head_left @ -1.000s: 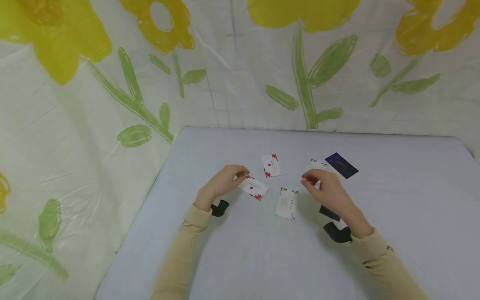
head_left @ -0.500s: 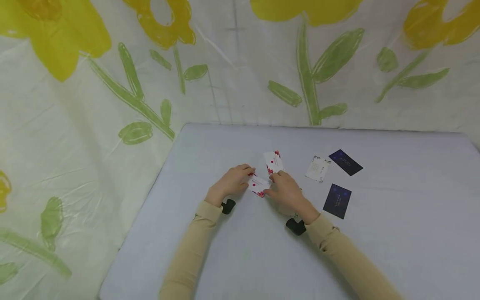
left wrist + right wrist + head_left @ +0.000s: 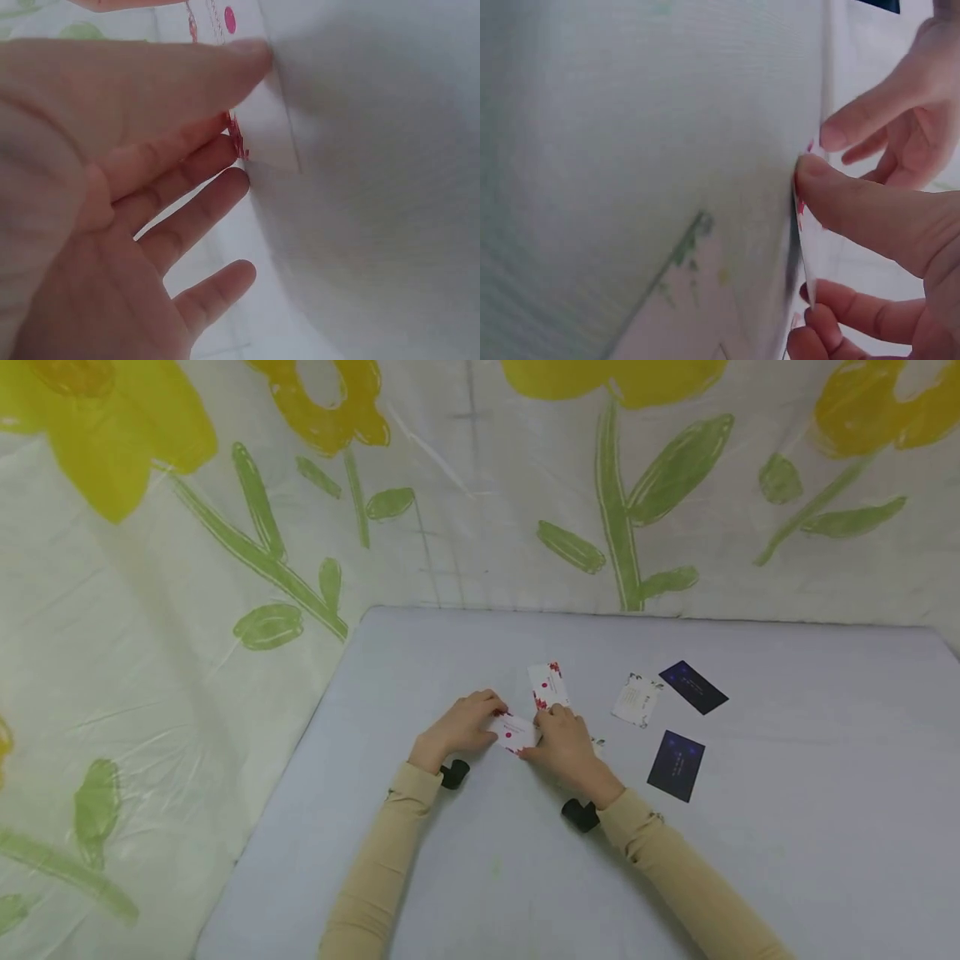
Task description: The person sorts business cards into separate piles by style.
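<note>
A white business card with red flowers (image 3: 513,732) lies between the two hands. My left hand (image 3: 465,724) holds its left end; in the left wrist view the thumb (image 3: 244,64) lies across the card, with fingertips along the flowered edge. My right hand (image 3: 566,745) grips the other end, its thumb (image 3: 832,184) and curled fingers at opposite edges in the right wrist view. Just beyond the right fingers is a second red-flowered card (image 3: 549,681). A leaf-bordered white card (image 3: 597,746) is mostly hidden beneath the right hand.
Farther right lies another leaf-bordered card (image 3: 636,699). Two dark blue cards, one at the back (image 3: 693,687) and one nearer (image 3: 676,766), rest beside it. The pale table (image 3: 480,893) meets a flower-painted curtain (image 3: 495,510) behind and at left.
My right hand has come left from above the leaf-bordered cards and taken hold of the red-flowered card's right end. That uncovered the nearer dark card. The left hand has shifted slightly right.
</note>
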{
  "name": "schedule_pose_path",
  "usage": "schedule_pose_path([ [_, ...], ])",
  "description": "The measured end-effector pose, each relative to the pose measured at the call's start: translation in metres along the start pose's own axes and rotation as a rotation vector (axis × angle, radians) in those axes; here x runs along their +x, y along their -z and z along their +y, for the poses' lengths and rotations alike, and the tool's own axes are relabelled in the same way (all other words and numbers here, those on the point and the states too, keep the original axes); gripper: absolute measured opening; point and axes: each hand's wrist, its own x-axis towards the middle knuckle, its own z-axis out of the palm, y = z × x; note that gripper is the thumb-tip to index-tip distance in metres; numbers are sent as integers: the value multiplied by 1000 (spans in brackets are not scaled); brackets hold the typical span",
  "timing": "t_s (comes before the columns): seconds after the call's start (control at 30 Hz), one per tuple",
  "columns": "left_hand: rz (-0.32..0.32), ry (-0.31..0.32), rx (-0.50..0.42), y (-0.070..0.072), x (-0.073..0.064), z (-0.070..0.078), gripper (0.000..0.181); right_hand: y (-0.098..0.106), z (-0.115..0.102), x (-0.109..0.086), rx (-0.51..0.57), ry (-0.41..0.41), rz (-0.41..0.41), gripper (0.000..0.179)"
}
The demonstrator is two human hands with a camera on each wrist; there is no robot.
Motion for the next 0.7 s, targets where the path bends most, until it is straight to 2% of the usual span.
schedule_pose_path([
  [0.17, 71, 12, -205, 2, -4, 1, 21, 6, 5, 2, 225, -18, -35, 28],
  [0.27, 135, -13, -337, 2, -7, 1, 12, 10, 11, 3, 365, 4, -32, 14],
  [0.37, 188, -41, -428, 2, -9, 0, 12, 18, 15, 4, 457, 11, -22, 10],
  [0.43, 209, -46, -469, 1, -10, 1, 16, 23, 18, 5, 470, 2, -19, 9],
  [0.53, 211, -17, -495, -3, -8, 1, 21, 27, 23, 7, 464, -23, -31, 9],
  [0.7, 199, 52, -427, -13, -2, 4, 19, 24, 25, 11, 387, -28, -51, 7],
])
